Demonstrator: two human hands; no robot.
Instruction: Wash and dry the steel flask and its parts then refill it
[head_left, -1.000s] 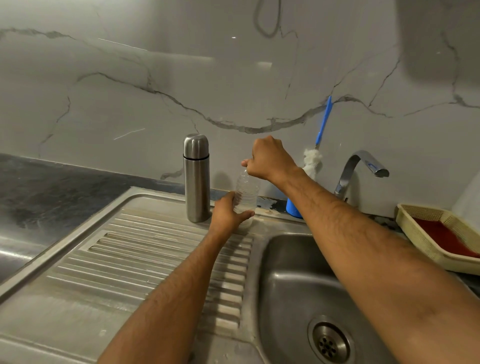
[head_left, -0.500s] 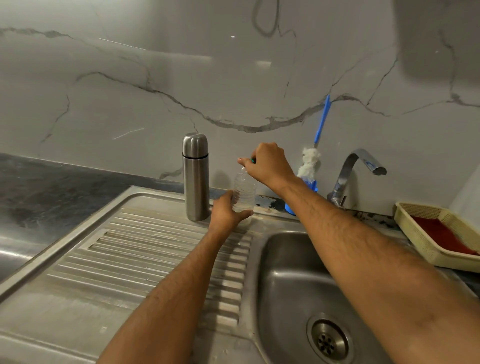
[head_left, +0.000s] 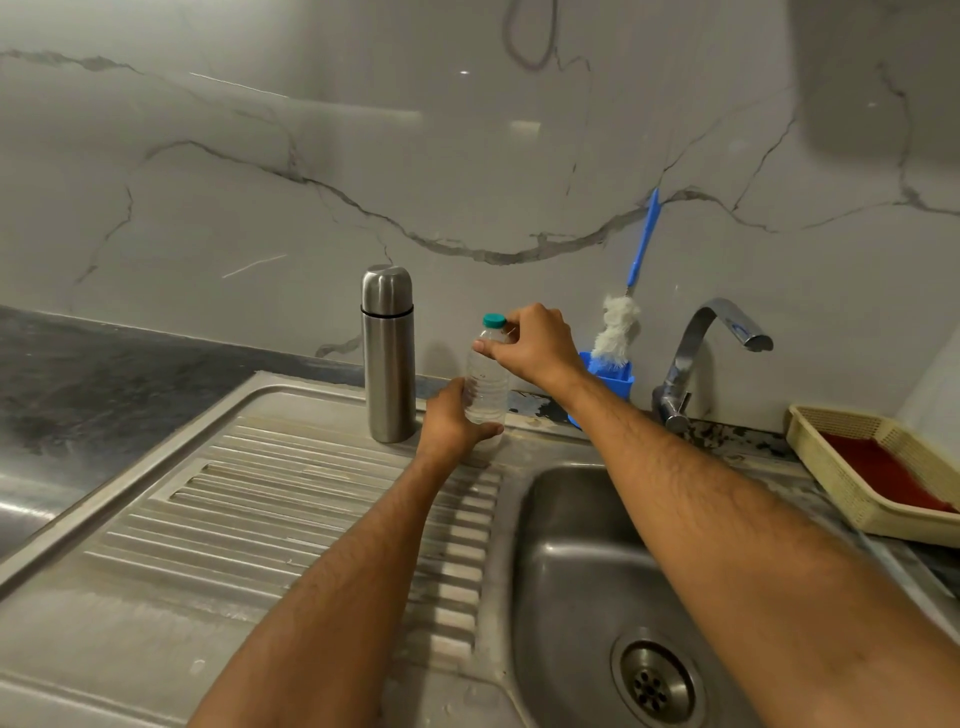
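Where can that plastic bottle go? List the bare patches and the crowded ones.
Free: the ribbed drainboard in front of the steel flask, and the dark counter on its left. Crowded: the back ledge from the plastic bottle past the blue brush holder to the tap.

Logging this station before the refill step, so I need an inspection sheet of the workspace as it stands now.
Surface: steel drainboard beside sink basin.
Job's things: steel flask upright, capped; plastic bottle with teal cap on.
Clutter: bottle brush in blue holder; cream basket.
Hands: left hand grips bottle base; right hand holds its neck.
Cables: nothing seen.
Surroundings: marble wall, tap.
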